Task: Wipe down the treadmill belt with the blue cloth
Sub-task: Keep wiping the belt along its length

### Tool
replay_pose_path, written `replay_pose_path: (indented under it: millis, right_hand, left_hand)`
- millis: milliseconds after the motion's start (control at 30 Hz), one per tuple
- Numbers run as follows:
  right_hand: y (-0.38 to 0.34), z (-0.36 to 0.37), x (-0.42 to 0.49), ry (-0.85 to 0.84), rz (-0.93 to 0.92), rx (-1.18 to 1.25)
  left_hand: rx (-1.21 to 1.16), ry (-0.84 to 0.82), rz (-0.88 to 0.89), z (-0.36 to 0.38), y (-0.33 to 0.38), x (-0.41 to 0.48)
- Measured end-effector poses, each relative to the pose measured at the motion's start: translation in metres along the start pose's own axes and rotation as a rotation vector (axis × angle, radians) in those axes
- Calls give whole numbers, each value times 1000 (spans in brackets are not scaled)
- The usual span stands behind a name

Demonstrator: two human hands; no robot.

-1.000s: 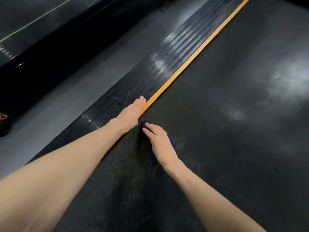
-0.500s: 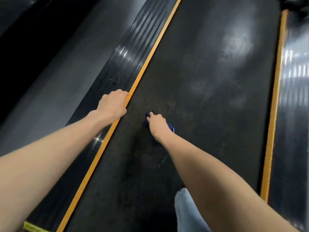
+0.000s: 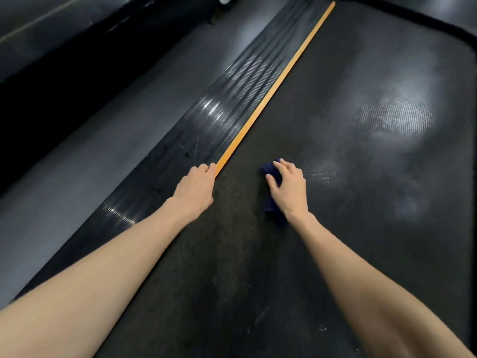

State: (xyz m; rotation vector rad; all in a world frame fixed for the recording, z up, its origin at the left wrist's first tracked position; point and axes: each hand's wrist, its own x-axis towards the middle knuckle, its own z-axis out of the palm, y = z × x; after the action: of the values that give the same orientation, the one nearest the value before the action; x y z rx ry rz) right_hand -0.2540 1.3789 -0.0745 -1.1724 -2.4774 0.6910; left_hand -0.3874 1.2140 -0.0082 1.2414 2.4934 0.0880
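Nearest the camera, two bare forearms reach forward over the treadmill belt, a dark textured mat lying right of the orange stripe. A few pale specks sit on the belt well right of the stripe's near end.

Farther along, the left hand rests where the stripe comes into view from under it. Its fingers are curled under with the knuckles against the stripe, and nothing shows in them. Whether they hook over an edge cannot be told.

To the right of the stripe, level with that hand and apart from it, the right hand lies palm down on the blue cloth. Its fingers are spread and only slightly bent, pressing the cloth flat on the belt rather than clutching it. The cloth is bunched into a narrow strip and shows past the fingertips and again beside the wrist.

Left of the stripe and touching it runs a ribbed black side rail, glossy with reflected light. Left again lies a grey floor. Farther up the belt, well right of the stripe, a pale glare patch spreads across the mat. At the far end a black rim curves away from the stripe.
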Motion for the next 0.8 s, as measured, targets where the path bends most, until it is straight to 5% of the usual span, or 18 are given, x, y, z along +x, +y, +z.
replay_pose_path:
  millis: [100,267,333,433,500,700,767,800]
  right_hand:
    - [-3,13,-22,-37,-168,86]
    - [-11,23,-37,-345,-933,54]
    - [-3,24,12,-232,-894,25]
    - [3,31,80,28,-321,-33]
    - [-13,42,76,48,-162,-21]
    - [-11,39,-3,-270,-895,-8]
    - [-2,36,41,-237,-936,-146]
    - [0,34,64,-175,-817,-169]
  left_hand:
    - [33,61,-5,12,-7,4]
    - [44,90,12,19,-16,5]
    - [-4,91,9,22,-21,6]
    - [-77,110,-22,22,-25,8]
    - [-87,111,-30,21,-24,10]
    - [-23,84,-96,23,-20,12]
    - [-35,73,-91,23,-22,13]
    - [-42,76,-92,24,-21,12]
